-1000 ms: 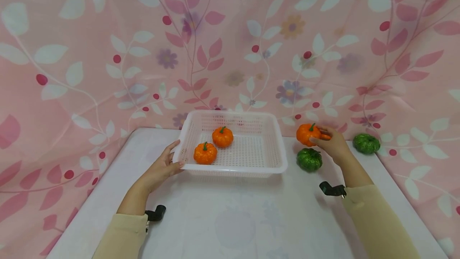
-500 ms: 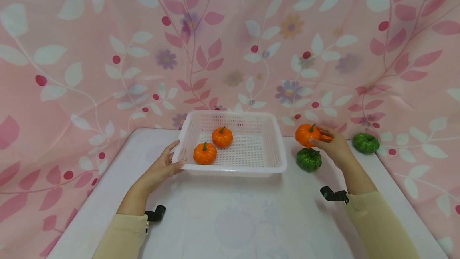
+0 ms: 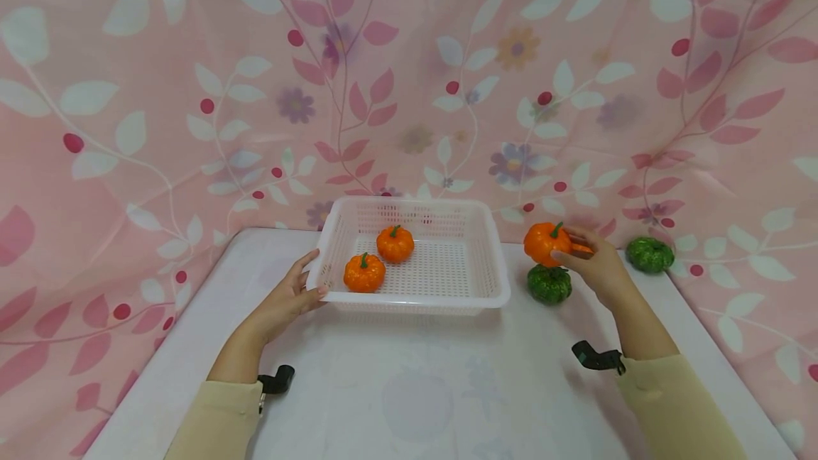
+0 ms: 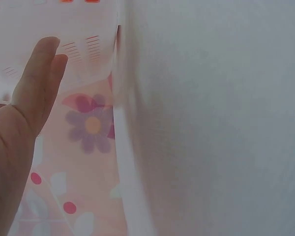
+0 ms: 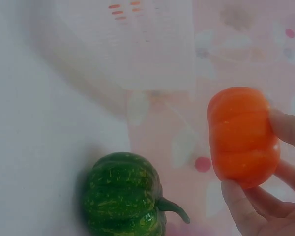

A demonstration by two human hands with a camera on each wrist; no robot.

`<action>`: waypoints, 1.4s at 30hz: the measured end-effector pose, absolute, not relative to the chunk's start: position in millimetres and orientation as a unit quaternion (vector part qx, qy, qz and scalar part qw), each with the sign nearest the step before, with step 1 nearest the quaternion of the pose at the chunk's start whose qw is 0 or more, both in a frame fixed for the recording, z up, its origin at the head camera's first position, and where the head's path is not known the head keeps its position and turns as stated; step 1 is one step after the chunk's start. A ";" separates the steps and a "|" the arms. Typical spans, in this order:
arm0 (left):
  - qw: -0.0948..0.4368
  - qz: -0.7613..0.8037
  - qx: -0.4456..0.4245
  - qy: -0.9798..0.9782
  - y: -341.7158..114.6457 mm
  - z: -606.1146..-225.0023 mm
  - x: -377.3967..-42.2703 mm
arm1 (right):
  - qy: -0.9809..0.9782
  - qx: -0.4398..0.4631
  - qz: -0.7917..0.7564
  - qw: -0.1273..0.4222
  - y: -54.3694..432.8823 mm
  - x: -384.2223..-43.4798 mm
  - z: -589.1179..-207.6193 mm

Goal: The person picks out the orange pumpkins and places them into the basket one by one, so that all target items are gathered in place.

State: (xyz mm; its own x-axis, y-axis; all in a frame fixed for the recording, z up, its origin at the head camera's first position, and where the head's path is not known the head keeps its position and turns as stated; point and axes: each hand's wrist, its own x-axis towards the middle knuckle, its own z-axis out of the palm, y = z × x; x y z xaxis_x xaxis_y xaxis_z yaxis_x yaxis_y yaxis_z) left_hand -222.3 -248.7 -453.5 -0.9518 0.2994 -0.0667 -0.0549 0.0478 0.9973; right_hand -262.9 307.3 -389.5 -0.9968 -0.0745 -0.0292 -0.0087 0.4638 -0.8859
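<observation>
My right hand (image 3: pixel 596 261) holds a small orange pumpkin (image 3: pixel 544 243) with a green stem between thumb and fingers. In the right wrist view, this pumpkin (image 5: pixel 241 137) shows its ribbed side. Just below it in the head view, a green pumpkin (image 3: pixel 549 285) sits on the table. More orange shows behind the right fingers, mostly hidden. My left hand (image 3: pixel 281 307) rests at the front left corner of a white plastic basket (image 3: pixel 409 299), thumb at the rim. Its fingers (image 4: pixel 37 83) lie straight along the basket's side in the left wrist view.
Two orange pumpkins, one in front (image 3: pixel 364 274) and one farther back (image 3: pixel 395 244), lie in the basket's left half. Another green pumpkin (image 3: pixel 650 255) is near the table's right edge. A pink floral cloth (image 3: pixel 409 91) hangs behind the white table (image 3: pixel 415 389).
The right hand and its orange pumpkin have shifted slightly toward me, so the pumpkin overlaps the top of the green one more. My left hand and the basket stay put.
</observation>
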 end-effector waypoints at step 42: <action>0.126 0.676 0.089 0.720 -248.4 -453.9 -222.1 | 0.824 -0.058 -0.563 0.020 244.1 -242.9 -385.4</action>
